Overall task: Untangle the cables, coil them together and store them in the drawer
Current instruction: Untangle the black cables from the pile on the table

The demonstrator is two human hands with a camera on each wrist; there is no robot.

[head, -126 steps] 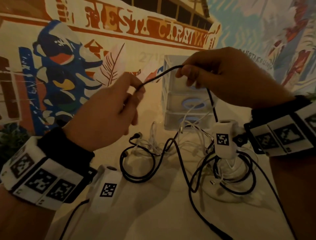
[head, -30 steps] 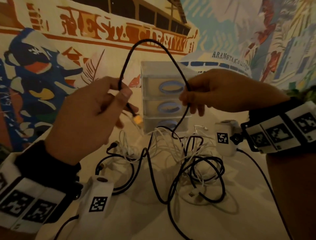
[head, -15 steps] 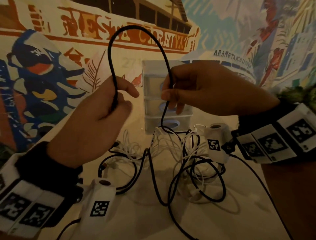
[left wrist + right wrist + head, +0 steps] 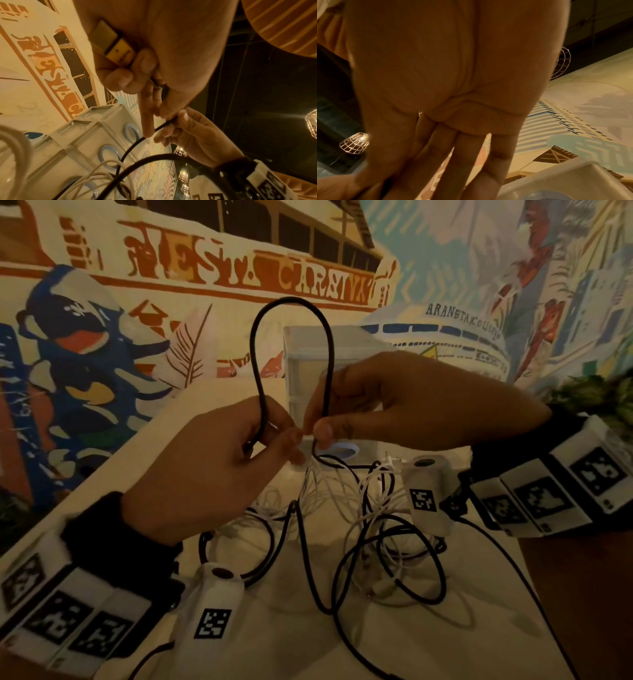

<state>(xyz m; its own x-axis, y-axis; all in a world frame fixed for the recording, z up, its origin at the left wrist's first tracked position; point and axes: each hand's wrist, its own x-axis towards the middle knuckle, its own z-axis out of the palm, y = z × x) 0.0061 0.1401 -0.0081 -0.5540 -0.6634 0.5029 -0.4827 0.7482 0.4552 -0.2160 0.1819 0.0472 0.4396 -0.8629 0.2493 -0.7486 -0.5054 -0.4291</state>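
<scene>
As the hands draw together, the left hand and right hand pinch the black cable in their fingers, narrowing its first loop, with the tangle on the surface still unsorted.

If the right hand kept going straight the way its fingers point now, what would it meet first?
Most likely the left hand: the right hand points leftward, its fingertips pinching the black cable almost against the left thumb. Depth is unclear from the head view.

Hands: left hand and right hand now nearly touch. Black cable: loop between them stands narrower and taller.
</scene>
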